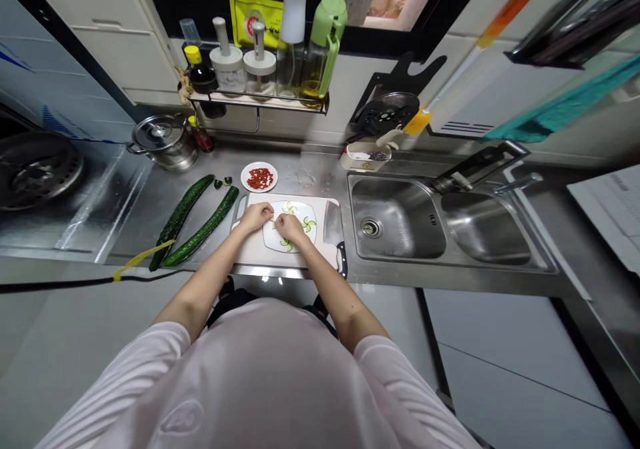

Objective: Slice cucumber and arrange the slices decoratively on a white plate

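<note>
A square white plate (296, 237) lies on the white cutting board (249, 254), with green slices on it in curved flower shapes. Over the plate's left edge is my left hand (257, 216), its fingers pinched together. My right hand (290, 228) is closed just beside it, above the plate. What either hand holds, if anything, is too small to make out. A cleaver (331, 222) rests on the board's right side. Behind the board sits a round white dish (245, 177) of small red pieces. Two long cucumbers (183, 214) lie left of the board, near small green end pieces.
A double steel sink (400, 219) is to the right. A lidded pot (165, 144) stands at the back left. Bottles and jars fill a wall shelf (265, 102). A utensil holder (365, 158) is behind the sink, and a black cable (60, 285) crosses the lower left.
</note>
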{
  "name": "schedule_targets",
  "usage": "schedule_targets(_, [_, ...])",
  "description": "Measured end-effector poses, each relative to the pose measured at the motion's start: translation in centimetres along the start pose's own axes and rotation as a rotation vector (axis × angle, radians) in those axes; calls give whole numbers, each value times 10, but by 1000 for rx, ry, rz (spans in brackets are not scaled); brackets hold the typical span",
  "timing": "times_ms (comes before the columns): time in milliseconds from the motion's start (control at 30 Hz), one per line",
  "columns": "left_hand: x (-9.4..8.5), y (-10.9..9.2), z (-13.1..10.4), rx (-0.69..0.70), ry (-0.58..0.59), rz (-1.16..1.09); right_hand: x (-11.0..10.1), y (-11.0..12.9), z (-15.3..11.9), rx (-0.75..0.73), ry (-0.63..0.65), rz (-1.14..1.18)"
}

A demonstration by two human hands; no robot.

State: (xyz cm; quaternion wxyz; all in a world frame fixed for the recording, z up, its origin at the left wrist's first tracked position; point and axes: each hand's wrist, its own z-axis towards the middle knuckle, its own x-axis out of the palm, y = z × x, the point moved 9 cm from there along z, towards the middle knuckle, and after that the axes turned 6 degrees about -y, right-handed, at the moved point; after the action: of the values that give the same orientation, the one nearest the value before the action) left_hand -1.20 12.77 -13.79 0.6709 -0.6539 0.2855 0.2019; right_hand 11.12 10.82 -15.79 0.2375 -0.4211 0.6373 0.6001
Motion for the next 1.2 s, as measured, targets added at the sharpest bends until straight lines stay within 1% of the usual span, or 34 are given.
schedule_targets(167, [-2,-4,0,32,-8,98,7,-2,4,13,0,-90])
schedule_targets(333, [-2,-8,-1,87,-55,177,5,4,1,-14,-5,-141])
schedule_targets(533, [-4,-6,-6,100,-99,224,-4,21,-15,-129,-63,-203])
schedule_targets(667, [-7,-3,-8,96,-114,210,1,30,-22,-182,-32,-275])
schedule_targets(833, [-9,0,-11,82,-116,210,7,29,-23,-180,-17,-295])
schedule_targets(1200, [-4,4,-12,80,-107,211,8,24,-25,-142,-36,-259])
